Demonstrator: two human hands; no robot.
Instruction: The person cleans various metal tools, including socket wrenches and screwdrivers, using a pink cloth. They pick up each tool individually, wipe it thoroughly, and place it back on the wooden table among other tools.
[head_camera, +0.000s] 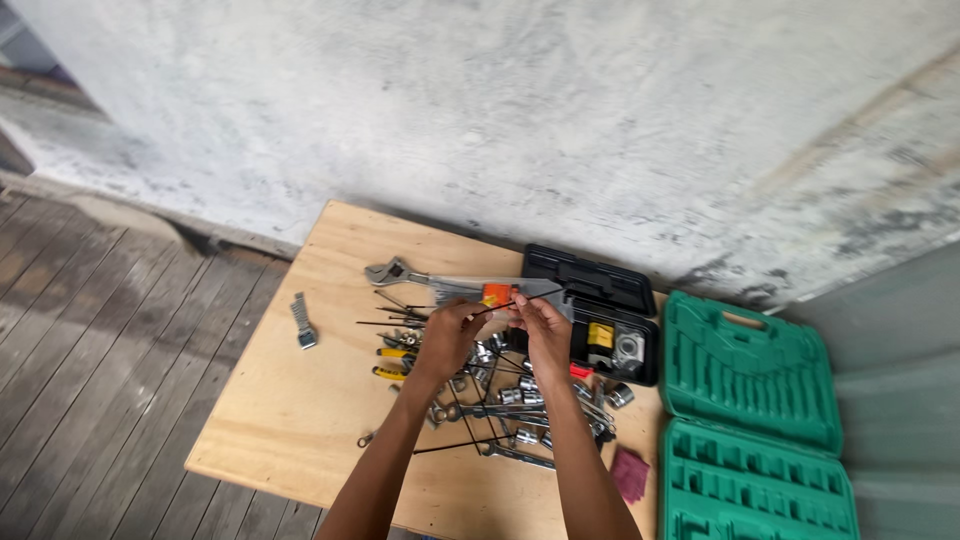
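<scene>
both hands' fingers (515, 303) pinch a thin black rod (520, 301) above the scattered tools (500, 400).

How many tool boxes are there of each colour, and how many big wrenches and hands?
Green cases: 1
Black boxes: 1
Big adjustable wrenches: 1
Hands: 2, left hand and right hand
Total: 5

Loose tools (500, 400) lie mid-table (290, 400), small toolbox (610, 320) behind-right of them, open moulded case (755, 430) right of table, wall (500, 110) behind.
</scene>
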